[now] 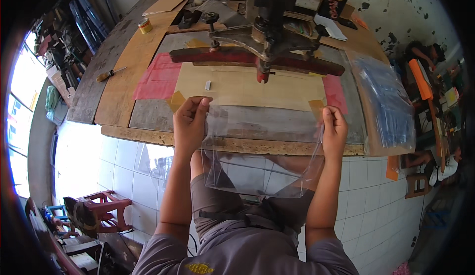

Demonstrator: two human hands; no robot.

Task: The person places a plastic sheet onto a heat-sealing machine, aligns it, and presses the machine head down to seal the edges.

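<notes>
Left hand (190,121): closed, thumb and fingers pinching the upper left corner of a clear plastic bag (260,151). Right hand (334,131): closed, gripping the upper right corner of the same bag. The bag is stretched flat between both hands; its top edge lies over the front edge of the workbench (118,84), and its lower part hangs below that edge, in front of the person's lap.

Just beyond the hands, a pale board (247,89) lies flat on the workbench, flanked by red sheets (158,77) on both sides. Above the board stands a dark press (262,32) with a long red bar (217,56) running left to right.

At the right edge of the workbench lies a stack of clear bags (388,107). Near the left edge lies a screwdriver (110,73); a roll of tape (145,25) sits toward the far left corner.
</notes>
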